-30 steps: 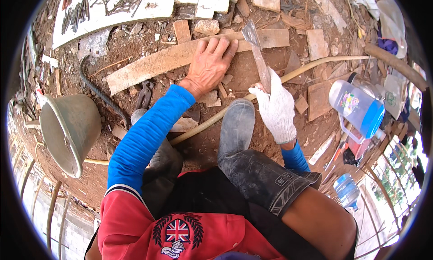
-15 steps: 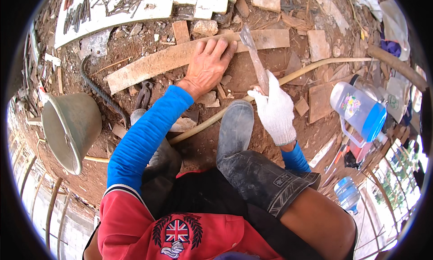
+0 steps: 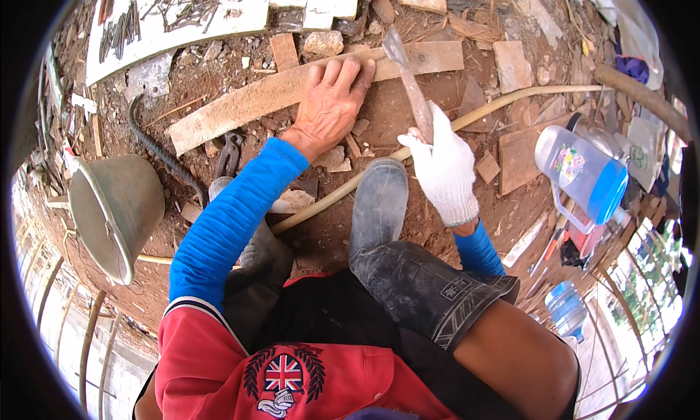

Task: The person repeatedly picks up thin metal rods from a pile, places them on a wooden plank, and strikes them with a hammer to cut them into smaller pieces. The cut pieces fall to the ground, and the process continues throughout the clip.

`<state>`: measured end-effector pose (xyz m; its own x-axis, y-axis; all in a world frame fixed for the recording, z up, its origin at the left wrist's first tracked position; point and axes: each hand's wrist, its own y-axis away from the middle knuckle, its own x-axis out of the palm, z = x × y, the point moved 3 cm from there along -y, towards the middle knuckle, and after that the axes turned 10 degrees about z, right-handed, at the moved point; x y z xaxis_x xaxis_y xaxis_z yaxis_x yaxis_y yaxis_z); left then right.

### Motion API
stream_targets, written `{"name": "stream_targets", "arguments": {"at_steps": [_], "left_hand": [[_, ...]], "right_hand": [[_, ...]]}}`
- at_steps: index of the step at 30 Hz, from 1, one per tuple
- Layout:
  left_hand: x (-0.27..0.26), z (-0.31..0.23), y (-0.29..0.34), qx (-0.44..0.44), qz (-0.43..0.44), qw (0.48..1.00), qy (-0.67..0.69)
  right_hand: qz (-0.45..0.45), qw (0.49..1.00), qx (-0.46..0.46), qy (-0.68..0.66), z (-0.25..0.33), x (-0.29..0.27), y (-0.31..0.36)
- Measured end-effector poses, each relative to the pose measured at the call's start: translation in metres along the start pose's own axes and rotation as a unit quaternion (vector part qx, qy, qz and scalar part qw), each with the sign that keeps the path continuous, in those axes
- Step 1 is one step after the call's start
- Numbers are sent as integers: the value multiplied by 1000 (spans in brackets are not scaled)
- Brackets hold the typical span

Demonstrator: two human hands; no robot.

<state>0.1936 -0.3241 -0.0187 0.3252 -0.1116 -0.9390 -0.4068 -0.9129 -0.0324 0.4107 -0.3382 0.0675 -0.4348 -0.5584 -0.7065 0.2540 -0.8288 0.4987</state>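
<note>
My bare left hand (image 3: 329,105) rests on a long, worn wooden board (image 3: 240,98) lying across the dirt. Its bent fingers hook over the board near the far edge; whether anything small is pinched under the fingertips I cannot tell. My right hand (image 3: 443,168), in a white knit glove, is closed around the handle of a hammer (image 3: 413,88). The hammer's head points away from me, over the board just right of my left fingers. Pliers (image 3: 230,154) lie on the ground left of my left wrist.
Many nails (image 3: 120,30) lie on a white sheet (image 3: 248,17) at the far left. A bucket (image 3: 117,212) lies tipped at left. A bamboo pole (image 3: 496,112) passes behind my boot (image 3: 379,201). A blue-lidded pitcher (image 3: 580,173) lies at right among wood scraps (image 3: 521,161).
The whole view has shifted slightly. The hammer's head is a little farther from me; both hands keep their hold, and the board seems to stay where it was.
</note>
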Motion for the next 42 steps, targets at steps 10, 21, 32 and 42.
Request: {"name": "stream_targets", "arguments": {"at_steps": [10, 21, 32, 42], "left_hand": [[-3, -1, -7, -7, -1, 1000, -23], [3, 1, -3, -7, -7, 1000, 1], [6, 2, 1, -17, 0, 1000, -11], [8, 4, 3, -3, -4, 1000, -5]], "right_hand": [[-1, 1000, 12, 14, -9, 7, -6], [0, 1000, 10, -21, -10, 11, -10], [-32, 994, -41, -101, -1, -11, 1], [-32, 997, -48, -56, -6, -6, 11]]}}
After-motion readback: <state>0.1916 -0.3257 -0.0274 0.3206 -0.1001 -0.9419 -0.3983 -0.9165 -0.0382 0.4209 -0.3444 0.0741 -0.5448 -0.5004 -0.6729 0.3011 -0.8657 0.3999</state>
